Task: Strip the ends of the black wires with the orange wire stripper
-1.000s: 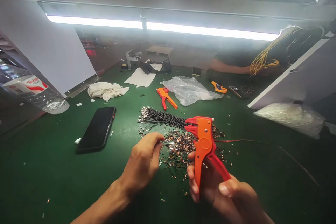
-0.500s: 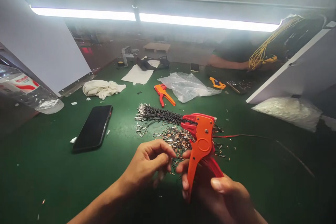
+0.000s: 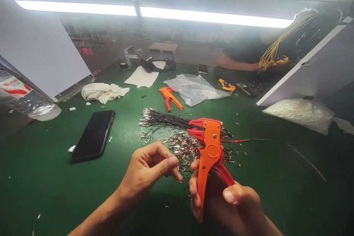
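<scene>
Green table (image 3: 276,177) spreads under the work, with a crumpled clear plastic bag (image 3: 197,90) lying on it beyond the hands. The right hand (image 3: 240,201) is closed round an orange and red wire stripper (image 3: 211,151), fingers wrapped on the orange handle and thumb against the red one. The left hand (image 3: 148,166) is near it, fingers curled and thumb close to the forefinger; whether they pinch anything is too small to tell.

The wire stripper is held up just right of centre, its long axis nearly upright, leaning slightly right at the top. Its head is uppermost, the handles run downward and spread apart, and the red jaws point left. Behind it a bundle of black wires (image 3: 168,120) lies lengthwise from left to right, bright metal ends at the left. A black phone (image 3: 93,136) lies left of the left hand. A pile of wire scraps (image 3: 184,147), dark bits mixed with coppery ones, lies between the bundle and the hands.
</scene>
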Motion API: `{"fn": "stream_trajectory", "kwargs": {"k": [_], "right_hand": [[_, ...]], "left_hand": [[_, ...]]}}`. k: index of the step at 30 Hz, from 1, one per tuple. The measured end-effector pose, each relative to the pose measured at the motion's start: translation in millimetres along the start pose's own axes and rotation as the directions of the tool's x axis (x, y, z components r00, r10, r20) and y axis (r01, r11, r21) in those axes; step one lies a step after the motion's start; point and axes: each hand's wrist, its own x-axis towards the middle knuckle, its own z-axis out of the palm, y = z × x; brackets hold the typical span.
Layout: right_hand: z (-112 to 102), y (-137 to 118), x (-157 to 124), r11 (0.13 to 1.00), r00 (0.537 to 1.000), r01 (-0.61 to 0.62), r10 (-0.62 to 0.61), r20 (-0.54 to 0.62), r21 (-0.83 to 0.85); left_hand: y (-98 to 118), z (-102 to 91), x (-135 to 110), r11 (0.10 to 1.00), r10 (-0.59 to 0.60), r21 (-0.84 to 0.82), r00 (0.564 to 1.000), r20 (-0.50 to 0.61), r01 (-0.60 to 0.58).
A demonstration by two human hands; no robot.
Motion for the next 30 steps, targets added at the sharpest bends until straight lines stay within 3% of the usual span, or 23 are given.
{"fn": "stream_trajectory", "kwargs": {"k": [3,9,16,24,30], "right_hand": [[1,2,0,0.999,0.999,-0.025,0.025,0.021,0.026],[0,5,-2,0.995,0.996,-0.094,0.093,0.016,0.03],[-1,9,-6,0.977,0.98,-0.199,0.197,0.034,0.076],[0,7,-1,0.998,0.999,-0.012,0.01,-0.037,-0.057],[4,1,-2,0.995,0.997,0.014,-0.022,-0.079,-0.1]], "left_hand": [[-1,-3.6,0,0.979,0.145,0.154,0.988,-0.06,-0.134],[3,-1.8,-7,0.875,0.376,0.387,0.912,-0.164,-0.292],[3,3.1,-7,0.907,0.289,0.365,0.941,-0.176,-0.211],[-1,5.0,0,0.843,0.379,0.464,0.912,-0.157,-0.27],[-12,6.7,-3,0.859,0.32,0.467,0.932,-0.17,-0.21]]}}
